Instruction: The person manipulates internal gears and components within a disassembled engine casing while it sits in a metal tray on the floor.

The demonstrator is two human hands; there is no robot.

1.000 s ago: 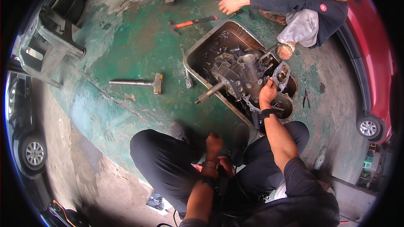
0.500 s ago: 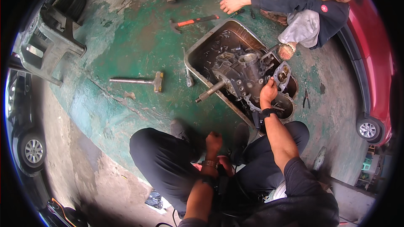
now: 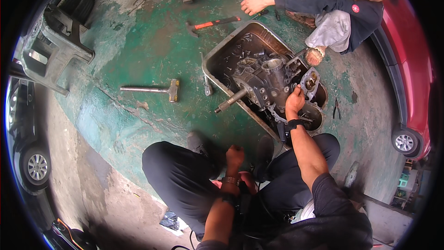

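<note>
A dirty metal gearbox [image 3: 273, 83] with a shaft sticking out toward the near left rests in a rectangular metal tray [image 3: 217, 60]. At its right side, my right hand [image 3: 295, 101] reaches over the tray's near edge, with fingers closed on the edge of a light metal cover plate [image 3: 311, 81]. The thumb and fingertips are partly hidden against it. My left hand [image 3: 235, 156] is curled into a fist between my knees, away from the tray; no object shows in it. A wrench [image 3: 207, 88] lies against the tray's left side.
A sledgehammer [image 3: 173, 90] and an orange-handled hammer [image 3: 215, 23] lie on the green floor. Pliers [image 3: 337, 109] lie right of the tray. Across from me a co-worker's hand [image 3: 256, 4] hovers near tools. A plastic stool [image 3: 60, 41] stands left; a red car [image 3: 411, 74] is right.
</note>
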